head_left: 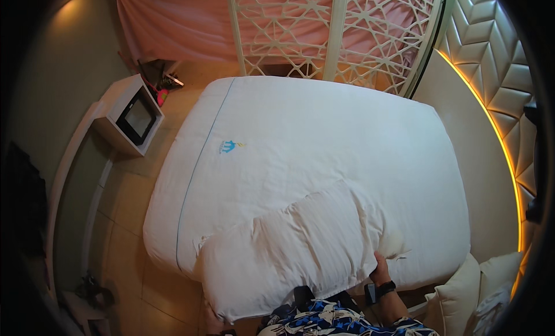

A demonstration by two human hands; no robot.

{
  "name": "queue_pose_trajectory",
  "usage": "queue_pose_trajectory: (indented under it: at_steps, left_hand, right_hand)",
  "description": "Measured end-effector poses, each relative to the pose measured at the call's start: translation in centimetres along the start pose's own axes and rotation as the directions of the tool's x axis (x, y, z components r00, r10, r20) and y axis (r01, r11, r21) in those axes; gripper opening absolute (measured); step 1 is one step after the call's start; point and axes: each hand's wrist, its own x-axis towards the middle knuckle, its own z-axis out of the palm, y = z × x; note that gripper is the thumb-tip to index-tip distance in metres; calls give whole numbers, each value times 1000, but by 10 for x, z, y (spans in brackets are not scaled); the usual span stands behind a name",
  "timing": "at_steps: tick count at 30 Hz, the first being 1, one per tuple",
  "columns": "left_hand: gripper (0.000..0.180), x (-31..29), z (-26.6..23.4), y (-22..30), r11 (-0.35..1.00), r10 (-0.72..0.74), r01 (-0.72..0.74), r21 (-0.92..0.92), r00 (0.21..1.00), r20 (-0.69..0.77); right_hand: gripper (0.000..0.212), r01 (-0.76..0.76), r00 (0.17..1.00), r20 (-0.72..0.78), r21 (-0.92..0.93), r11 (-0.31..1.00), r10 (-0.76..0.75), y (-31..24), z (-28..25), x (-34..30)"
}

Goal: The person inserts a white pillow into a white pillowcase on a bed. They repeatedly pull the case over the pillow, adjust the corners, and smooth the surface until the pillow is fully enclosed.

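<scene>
A large white pillow point(289, 249) lies slanted across the near edge of the bed, close against my body. Its cover is wrinkled along the top and gathered at the right end. My right hand point(380, 270), with a dark watch on the wrist, grips the pillow's lower right end. At the lower left corner is my left hand point(214, 321), closed on the pillow's edge, its fingers mostly hidden under the fabric. A small fluffy white tuft point(392, 242) rests on the sheet just beyond my right hand. The bed point(347, 128) wears a smooth white cover with a blue line and printed emblem.
More white pillows point(459, 292) are piled at the lower right beside the padded headboard wall point(497, 76). A white cabinet point(130, 116) with a dark-framed front stands left, past a strip of tiled floor point(124, 237). Behind the bed are a white lattice screen point(335, 35) and pink curtain point(179, 29).
</scene>
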Motion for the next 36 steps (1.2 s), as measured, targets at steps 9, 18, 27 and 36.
queue_pose_trajectory:
  at_steps: [9, 18, 27, 36]
  left_hand:
    - [55, 31, -84, 133, 543, 122, -355, -761, 930, -347]
    - [50, 35, -153, 173, 842, 500, -535, 76, 718, -484]
    - [54, 167, -24, 153, 877, 277, -306, -370, 952, -131]
    - [85, 134, 110, 168, 782, 458, -495, 379, 869, 189]
  right_hand:
    - [36, 180, 981, 74, 7, 984, -180, -73, 96, -58]
    - [39, 595, 801, 260, -435, 675, -539, -138, 138, -123]
    - [32, 563, 729, 333, -789, 246, -598, -63, 92, -43]
    - [32, 427, 841, 290, -875, 230, -458, 16, 81, -28]
